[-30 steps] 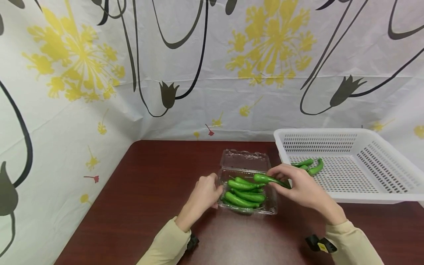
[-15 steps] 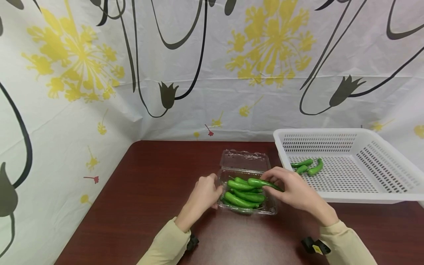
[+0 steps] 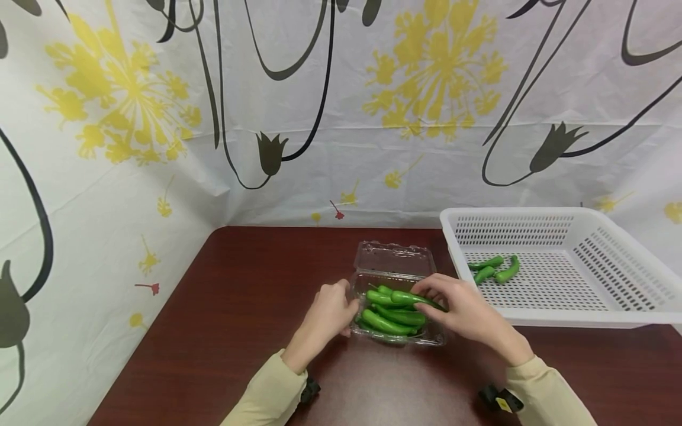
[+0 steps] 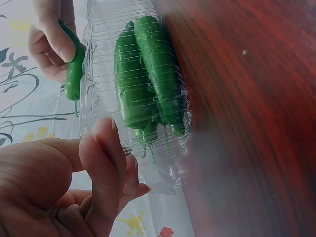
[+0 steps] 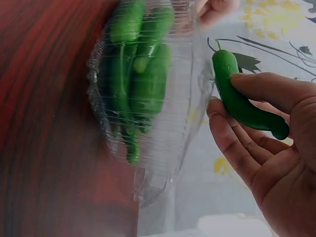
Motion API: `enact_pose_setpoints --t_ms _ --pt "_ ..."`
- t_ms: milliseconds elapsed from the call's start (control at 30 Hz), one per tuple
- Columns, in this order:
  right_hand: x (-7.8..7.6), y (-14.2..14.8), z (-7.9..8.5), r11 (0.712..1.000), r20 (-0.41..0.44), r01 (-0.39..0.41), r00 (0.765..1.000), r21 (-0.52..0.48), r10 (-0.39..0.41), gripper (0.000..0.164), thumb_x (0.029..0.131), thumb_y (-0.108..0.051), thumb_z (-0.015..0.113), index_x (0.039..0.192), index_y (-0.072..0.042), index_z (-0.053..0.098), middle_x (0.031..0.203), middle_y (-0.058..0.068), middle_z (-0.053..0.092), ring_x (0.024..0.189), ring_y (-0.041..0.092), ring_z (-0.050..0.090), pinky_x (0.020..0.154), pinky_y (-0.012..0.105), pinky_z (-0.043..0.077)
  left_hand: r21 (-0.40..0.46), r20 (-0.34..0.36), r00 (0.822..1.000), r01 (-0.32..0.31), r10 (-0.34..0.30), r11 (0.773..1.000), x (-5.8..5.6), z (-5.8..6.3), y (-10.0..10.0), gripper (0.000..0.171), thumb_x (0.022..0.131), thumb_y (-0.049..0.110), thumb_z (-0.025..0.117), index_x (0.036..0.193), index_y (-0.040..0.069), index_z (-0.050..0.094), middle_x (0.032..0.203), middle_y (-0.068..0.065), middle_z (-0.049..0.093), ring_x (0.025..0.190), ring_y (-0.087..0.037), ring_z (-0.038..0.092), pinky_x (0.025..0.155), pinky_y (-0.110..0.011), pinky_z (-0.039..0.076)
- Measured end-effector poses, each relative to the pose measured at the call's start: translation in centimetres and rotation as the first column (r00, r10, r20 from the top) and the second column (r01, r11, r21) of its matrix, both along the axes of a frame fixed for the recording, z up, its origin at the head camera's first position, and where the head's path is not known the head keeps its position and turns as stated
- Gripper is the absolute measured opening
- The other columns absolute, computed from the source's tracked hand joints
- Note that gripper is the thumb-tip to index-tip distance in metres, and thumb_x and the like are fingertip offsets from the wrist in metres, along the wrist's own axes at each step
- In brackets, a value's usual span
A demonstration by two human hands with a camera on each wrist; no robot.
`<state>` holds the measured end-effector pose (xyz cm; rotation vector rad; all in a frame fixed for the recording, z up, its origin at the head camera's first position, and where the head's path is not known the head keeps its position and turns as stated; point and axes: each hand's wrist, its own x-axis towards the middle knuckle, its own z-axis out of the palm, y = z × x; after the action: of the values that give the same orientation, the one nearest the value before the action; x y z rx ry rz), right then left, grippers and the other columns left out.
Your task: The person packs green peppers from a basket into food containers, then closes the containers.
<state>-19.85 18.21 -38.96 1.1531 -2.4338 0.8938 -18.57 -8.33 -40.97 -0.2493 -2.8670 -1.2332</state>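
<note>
A clear plastic clamshell box [image 3: 434, 338] stands on the table with its lid [image 3: 394, 258] folded back. Several green chili peppers [image 3: 388, 323] lie inside it. At the box's left side, my left hand [image 3: 329, 307] pinches the edge between thumb and fingers [image 4: 104, 143]. My right hand [image 3: 465, 305] holds one green chili pepper [image 5: 231, 91] between thumb and fingertips, over the right part of the box. In the left wrist view, that held pepper [image 4: 74, 74] shows above the box rim. The box wall partly blurs the peppers inside in both wrist views.
A white perforated plastic basket [image 3: 554, 317] stands on the right, with several green chili peppers [image 3: 507, 270] at its left end. The dark red-brown table [image 3: 256, 284] ends at a patterned cloth [image 3: 346, 148] behind and at the left.
My right hand has moved left and slightly down with the pepper, farther over the box. The left hand stays at the box's edge.
</note>
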Motion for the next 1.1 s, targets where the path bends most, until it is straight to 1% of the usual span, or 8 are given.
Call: enact_pose_setpoints --t_ms 300,500,733,900,1100 --pt "0.1 -0.7 -0.5 0.999 0.048 -0.025 0.999 0.02 0.024 0.024 0.084 -0.001 0.078 0.105 -0.011 0.07 0.098 -0.007 0.068 0.081 0.004 0.063 0.069 0.027 0.057 0.005 -0.006 1.0 0.004 -0.004 1.0 0.1 0.1 0.0 0.033 0.093 0.005 0.066 0.121 -0.01 0.059 0.058 0.0 0.057 0.033 -0.006 0.054 0.037 -0.024 0.047" --pt "0.2 -1.0 -1.0 0.999 0.093 -0.032 0.995 0.025 0.029 0.023 0.086 -0.003 0.077 0.106 -0.013 0.07 0.099 -0.008 0.067 0.083 0.004 0.063 0.072 0.028 0.056 0.009 -0.011 1.0 0.007 -0.007 1.0 0.0 0.1 0.1 0.03 0.092 0.004 0.066 0.118 -0.01 0.06 0.058 0.0 0.056 0.033 -0.005 0.054 0.037 -0.024 0.047" --pt "0.1 -1.2 -1.6 0.998 0.072 -0.055 0.996 0.018 0.054 0.024 0.086 -0.001 0.077 0.107 -0.011 0.07 0.101 -0.005 0.068 0.083 0.006 0.063 0.071 0.028 0.056 0.013 -0.014 1.0 0.006 -0.006 1.0 0.1 0.2 0.1 0.024 0.092 0.004 0.066 0.112 -0.008 0.061 0.057 0.0 0.056 0.033 -0.006 0.054 0.036 -0.025 0.047" --pt "0.0 -1.5 -2.0 0.997 0.042 -0.078 0.996 0.007 0.077 0.026 0.084 0.002 0.077 0.106 -0.01 0.07 0.1 -0.005 0.068 0.083 0.006 0.063 0.071 0.028 0.056 0.011 -0.018 1.0 0.007 -0.007 1.0 0.1 0.3 0.1 0.024 0.092 0.004 0.066 0.112 -0.008 0.061 0.057 0.0 0.056 0.033 -0.006 0.054 0.036 -0.025 0.047" --pt "0.1 -1.9 -2.5 0.996 0.018 -0.084 0.996 0.006 0.084 0.027 0.082 0.003 0.077 0.106 -0.008 0.07 0.1 -0.004 0.068 0.083 0.007 0.064 0.071 0.029 0.056 0.011 -0.013 1.0 0.002 -0.002 1.0 0.1 0.2 0.0 0.024 0.092 0.004 0.066 0.112 -0.009 0.061 0.058 -0.001 0.056 0.033 -0.006 0.054 0.036 -0.025 0.047"
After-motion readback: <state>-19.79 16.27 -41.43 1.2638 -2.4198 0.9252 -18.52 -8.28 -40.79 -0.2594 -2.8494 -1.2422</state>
